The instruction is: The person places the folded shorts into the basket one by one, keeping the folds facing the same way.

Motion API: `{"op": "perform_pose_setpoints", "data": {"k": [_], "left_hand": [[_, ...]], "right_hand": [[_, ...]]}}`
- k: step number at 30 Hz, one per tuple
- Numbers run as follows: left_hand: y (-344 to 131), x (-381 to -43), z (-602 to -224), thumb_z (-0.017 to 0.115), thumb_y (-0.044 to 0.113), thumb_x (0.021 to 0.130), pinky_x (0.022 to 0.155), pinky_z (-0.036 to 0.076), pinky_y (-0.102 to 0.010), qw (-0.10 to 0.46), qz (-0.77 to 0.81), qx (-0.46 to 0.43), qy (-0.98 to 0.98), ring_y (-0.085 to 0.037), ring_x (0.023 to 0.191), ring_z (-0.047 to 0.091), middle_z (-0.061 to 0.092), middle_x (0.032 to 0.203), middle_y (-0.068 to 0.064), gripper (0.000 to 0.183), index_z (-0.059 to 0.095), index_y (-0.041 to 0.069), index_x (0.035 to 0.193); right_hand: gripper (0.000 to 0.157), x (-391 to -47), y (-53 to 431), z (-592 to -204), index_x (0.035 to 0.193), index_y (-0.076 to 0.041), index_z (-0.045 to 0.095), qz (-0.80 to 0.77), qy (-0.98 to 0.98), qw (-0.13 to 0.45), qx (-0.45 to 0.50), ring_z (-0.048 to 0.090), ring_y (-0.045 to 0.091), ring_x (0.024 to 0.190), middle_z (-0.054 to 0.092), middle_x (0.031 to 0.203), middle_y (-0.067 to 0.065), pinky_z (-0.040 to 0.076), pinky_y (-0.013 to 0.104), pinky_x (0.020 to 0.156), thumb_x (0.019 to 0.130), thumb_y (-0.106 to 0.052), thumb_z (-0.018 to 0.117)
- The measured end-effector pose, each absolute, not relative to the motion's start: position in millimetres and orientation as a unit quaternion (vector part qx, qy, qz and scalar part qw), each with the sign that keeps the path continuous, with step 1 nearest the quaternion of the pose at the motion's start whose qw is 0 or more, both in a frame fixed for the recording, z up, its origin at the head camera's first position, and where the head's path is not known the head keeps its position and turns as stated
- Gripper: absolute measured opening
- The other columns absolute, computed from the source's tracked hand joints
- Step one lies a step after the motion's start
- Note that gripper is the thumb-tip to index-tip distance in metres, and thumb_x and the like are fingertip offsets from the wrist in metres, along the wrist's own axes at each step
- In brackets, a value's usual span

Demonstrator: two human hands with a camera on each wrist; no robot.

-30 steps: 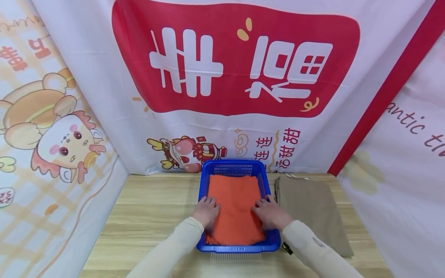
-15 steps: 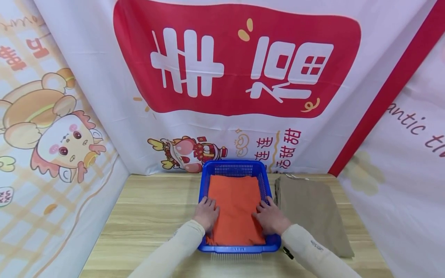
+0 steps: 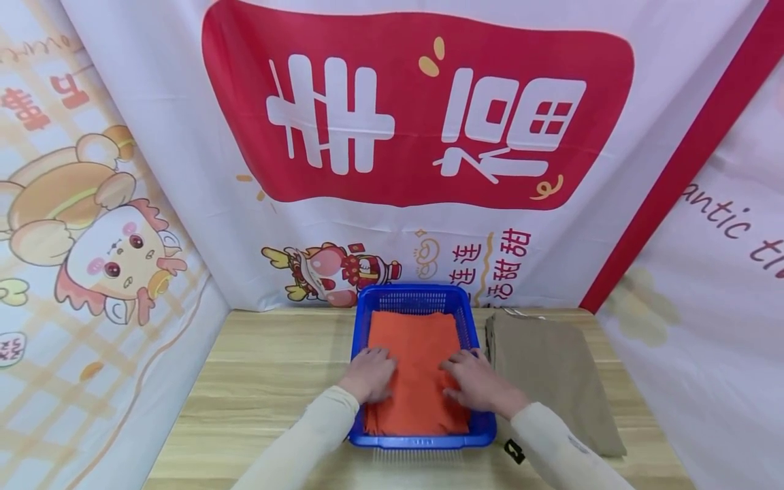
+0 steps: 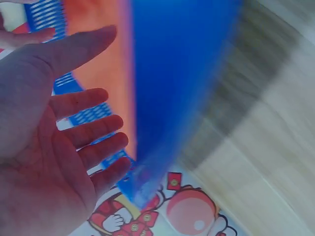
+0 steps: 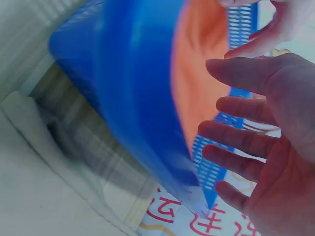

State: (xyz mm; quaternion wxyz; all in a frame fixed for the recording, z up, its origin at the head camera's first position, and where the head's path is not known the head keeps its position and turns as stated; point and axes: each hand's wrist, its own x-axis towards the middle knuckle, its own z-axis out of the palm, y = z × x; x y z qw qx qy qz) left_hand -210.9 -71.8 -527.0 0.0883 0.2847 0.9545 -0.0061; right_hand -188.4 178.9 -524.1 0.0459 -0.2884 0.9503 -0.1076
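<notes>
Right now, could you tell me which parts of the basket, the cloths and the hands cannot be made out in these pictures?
- Blue basket: its floor is covered by the orange cloth in the head view; both wrist views smear its wall with motion blur.
- Orange cloth: the parts under the left hand and right hand are hidden.
- Khaki cloth: what kind of garment it is stays unclear, folded as it is.
- Both wrist views: whether the palms touch the cloth is unclear.

Both arms wear long, close-fitting cream sleeves that end at the wrists. The bare left hand (image 3: pixel 369 373) and bare right hand (image 3: pixel 479 382) carry no rings. A small black tag with a white mark (image 3: pixel 513 450) sits on the right sleeve.
</notes>
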Motion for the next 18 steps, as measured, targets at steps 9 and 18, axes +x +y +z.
{"op": "perform_pose_setpoints", "data": {"k": [9, 18], "left_hand": [[-45.8, -203.0, -502.5, 0.070, 0.038, 0.096, 0.114, 0.038, -0.047, 0.106, 0.130, 0.268, 0.949, -0.031, 0.137, 0.048, 0.052, 0.147, -0.015, 0.062, 0.054, 0.003, 0.145], [-4.8, -188.8, -498.5, 0.069, 0.037, 0.097, 0.114, 0.038, -0.048, 0.124, 0.228, 0.227, 0.939, -0.030, 0.141, 0.043, 0.046, 0.154, -0.013, 0.069, 0.043, 0.007, 0.153]], "right_hand": [[0.033, -183.8, 203.5, -504.1, 0.118, -0.006, 0.072, -0.162, 0.950, -0.034, -0.265, 0.063, 0.032, 0.108, 0.070, 0.113, 0.010, 0.050, 0.054, 0.093, 0.090, -0.022, 0.078], [0.039, -176.6, 252.8, -501.4, 0.123, 0.003, 0.068, -0.236, 0.959, -0.052, -0.146, 0.065, 0.037, 0.106, 0.069, 0.117, 0.018, 0.054, 0.055, 0.090, 0.090, -0.014, 0.078]]}}
